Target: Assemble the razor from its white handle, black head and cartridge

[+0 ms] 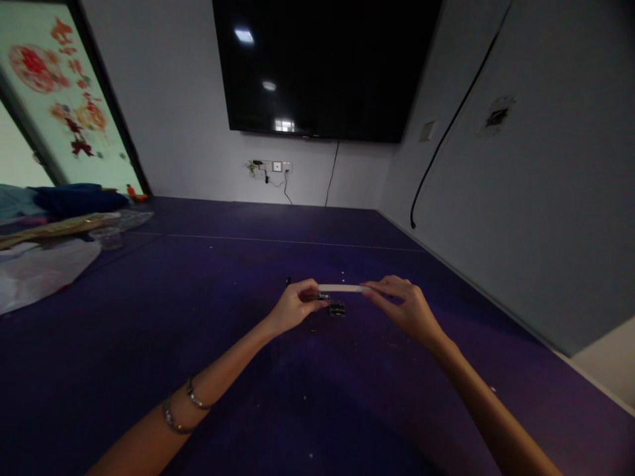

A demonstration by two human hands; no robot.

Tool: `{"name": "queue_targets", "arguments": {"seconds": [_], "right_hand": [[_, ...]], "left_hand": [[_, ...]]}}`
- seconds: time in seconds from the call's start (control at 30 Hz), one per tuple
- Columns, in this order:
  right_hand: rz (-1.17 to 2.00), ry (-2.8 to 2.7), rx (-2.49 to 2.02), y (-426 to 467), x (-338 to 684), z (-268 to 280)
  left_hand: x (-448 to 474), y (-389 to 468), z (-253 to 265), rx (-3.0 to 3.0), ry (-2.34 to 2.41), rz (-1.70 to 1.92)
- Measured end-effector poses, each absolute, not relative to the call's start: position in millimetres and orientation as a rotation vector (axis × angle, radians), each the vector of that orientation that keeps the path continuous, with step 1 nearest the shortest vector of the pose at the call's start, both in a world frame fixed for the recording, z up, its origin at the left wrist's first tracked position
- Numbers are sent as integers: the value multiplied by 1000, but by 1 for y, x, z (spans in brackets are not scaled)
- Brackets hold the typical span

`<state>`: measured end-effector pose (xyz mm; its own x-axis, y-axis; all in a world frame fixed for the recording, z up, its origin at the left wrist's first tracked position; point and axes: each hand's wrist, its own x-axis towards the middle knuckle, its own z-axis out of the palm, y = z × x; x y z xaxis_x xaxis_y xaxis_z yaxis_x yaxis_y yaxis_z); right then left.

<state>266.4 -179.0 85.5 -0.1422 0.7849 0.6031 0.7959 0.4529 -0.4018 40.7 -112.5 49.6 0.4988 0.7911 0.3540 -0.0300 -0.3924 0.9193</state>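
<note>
My left hand (292, 305) and my right hand (401, 303) are raised over the purple surface, some way apart. Between them runs a thin white strip (341, 288), roughly level. My left fingers pinch its left end, and a small shiny dark piece (322, 297) also shows at those fingertips, too small to name. The strip's right end sits between my right thumb and fingers. Just below the strip, a small dark rectangular item (338, 309) appears on the surface; its kind is unclear.
Plastic bags (49, 268) and dark blue cloth (77, 199) lie at the left. A wall-mounted television (327, 73) hangs ahead, above sockets (276, 166) with cords. A black cable (451, 129) dangles along the right wall. Small white specks dot the purple surface (223, 410).
</note>
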Motion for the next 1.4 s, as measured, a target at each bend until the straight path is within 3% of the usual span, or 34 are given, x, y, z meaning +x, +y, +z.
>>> {"name": "queue_targets", "arguments": {"seconds": [1.4], "right_hand": [[95,-1926,-1186,-176,262,83]], "left_hand": [[35,-114,58,1778,633,1122]]}}
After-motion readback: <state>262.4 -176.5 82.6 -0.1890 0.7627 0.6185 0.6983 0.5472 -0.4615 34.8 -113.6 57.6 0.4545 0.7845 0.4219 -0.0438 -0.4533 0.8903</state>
